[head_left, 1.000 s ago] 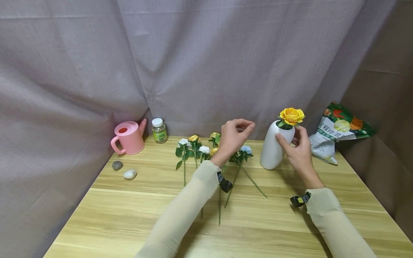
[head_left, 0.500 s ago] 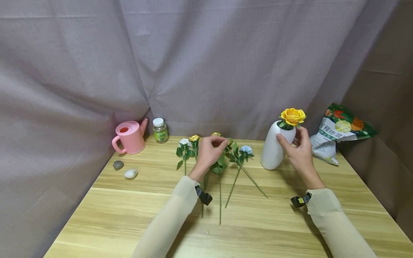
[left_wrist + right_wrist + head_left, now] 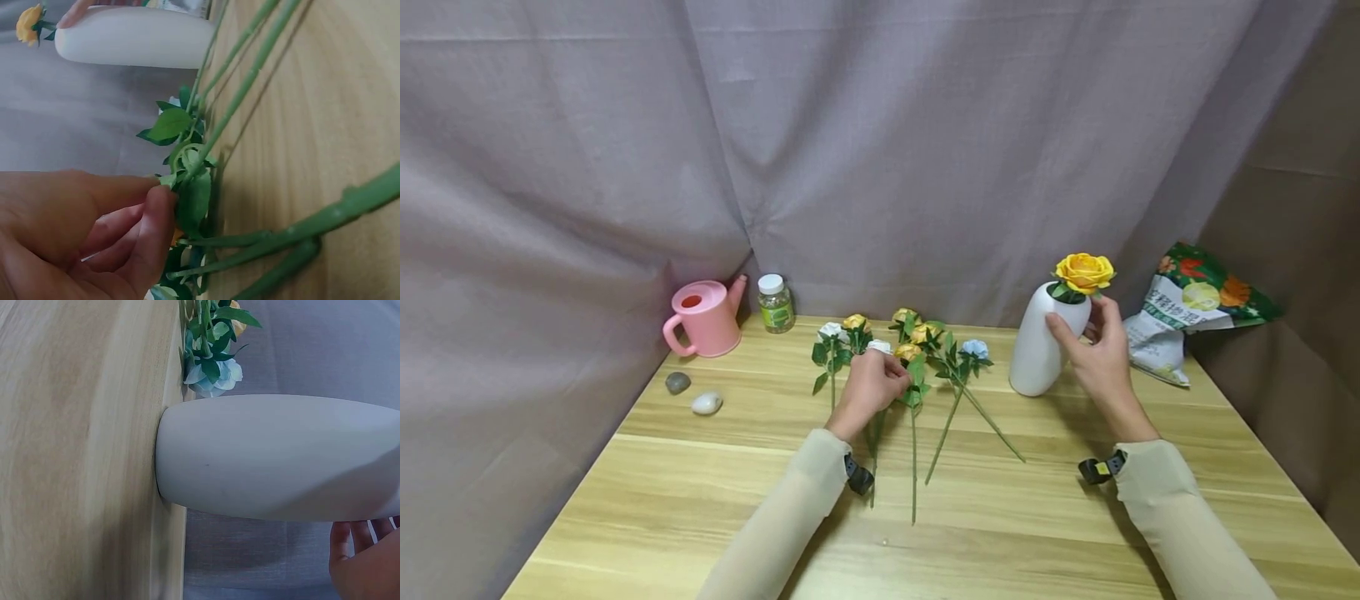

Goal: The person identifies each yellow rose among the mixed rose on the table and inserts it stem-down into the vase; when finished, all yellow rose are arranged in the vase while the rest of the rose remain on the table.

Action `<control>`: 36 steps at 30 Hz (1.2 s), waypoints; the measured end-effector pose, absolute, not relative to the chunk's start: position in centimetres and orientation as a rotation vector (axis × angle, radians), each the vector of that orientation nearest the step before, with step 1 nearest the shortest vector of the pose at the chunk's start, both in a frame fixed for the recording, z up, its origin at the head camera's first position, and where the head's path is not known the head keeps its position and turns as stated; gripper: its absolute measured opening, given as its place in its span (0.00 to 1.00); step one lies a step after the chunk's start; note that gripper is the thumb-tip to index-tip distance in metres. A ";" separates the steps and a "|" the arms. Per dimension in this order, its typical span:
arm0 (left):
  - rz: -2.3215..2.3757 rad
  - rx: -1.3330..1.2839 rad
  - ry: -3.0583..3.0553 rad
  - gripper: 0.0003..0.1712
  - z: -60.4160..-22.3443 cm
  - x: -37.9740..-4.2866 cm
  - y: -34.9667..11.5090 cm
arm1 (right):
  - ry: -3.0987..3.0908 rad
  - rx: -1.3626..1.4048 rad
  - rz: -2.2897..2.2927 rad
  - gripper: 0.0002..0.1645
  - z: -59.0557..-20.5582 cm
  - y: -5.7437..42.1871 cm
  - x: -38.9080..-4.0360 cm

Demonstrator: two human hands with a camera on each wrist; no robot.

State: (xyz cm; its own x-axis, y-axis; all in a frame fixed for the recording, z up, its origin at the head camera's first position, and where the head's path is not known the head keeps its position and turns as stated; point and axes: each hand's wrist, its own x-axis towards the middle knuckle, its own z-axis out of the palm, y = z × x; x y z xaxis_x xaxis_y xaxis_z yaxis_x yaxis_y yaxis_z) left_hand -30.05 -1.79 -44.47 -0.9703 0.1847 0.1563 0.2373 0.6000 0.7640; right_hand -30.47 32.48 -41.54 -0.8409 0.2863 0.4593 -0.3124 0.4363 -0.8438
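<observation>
Left hand [image 3: 871,382] at the long-stemmed, cloth-like yellow rose [image 3: 913,397].
It pinches a green leaf [image 3: 194,203]; the rose lies on the table [image 3: 985,533], stem nearward. Well right stands the smooth, tapered white vase [image 3: 1037,350], the right hand [image 3: 1099,354] gripping its top.

Free room above the tabletop [image 3: 1015,521] between crossed stems [image 3: 992,423] and right sleeve [image 3: 1172,508], white vase [image 3: 1039,354] a barrier behind
</observation>
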 end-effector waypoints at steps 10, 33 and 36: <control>-1.260 -0.295 -2.883 0.09 -45.0 -29.5 -0.9 | -2.156 0.022 1.418 0.38 -41.7 32.5 -30.5; -1.570 -0.317 -2.899 0.08 -45.9 -29.5 -0.6 | -2.176 0.005 1.405 0.39 -41.7 32.5 -30.3; -1.570 -0.301 -2.905 0.08 -45.7 -29.5 -0.6 | -2.173 0.006 1.405 0.39 -41.7 32.7 -30.4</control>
State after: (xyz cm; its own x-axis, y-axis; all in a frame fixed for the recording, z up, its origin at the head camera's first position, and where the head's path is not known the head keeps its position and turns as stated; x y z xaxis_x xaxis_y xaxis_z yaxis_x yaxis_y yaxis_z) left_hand -29.53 -0.56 -45.70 -0.9685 0.2398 -0.0664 0.0758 0.5384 0.8392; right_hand -30.43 32.66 -41.71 -0.8503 0.2821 0.4444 -0.2896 0.4545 -0.8424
